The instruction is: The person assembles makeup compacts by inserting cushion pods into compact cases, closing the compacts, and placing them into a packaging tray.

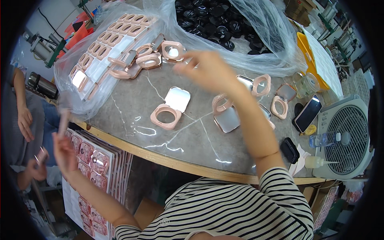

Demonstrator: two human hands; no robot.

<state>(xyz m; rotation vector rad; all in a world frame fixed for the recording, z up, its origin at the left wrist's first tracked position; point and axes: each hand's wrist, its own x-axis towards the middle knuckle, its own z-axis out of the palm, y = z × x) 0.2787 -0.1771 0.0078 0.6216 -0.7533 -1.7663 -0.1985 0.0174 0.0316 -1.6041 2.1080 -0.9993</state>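
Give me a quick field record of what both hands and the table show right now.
left hand: raised off the table's left edge, pinching a blurred pink piece
right hand: blurred, reaching over the table toward the open pink compact cases by the plastic bag
table: grey marble-look top, open pink compact case at centre
right side: phone, small fan, glue bottle

Right hand [208, 70] outstretched and blurred, fingers loose; left hand [64, 150] raised at the side.
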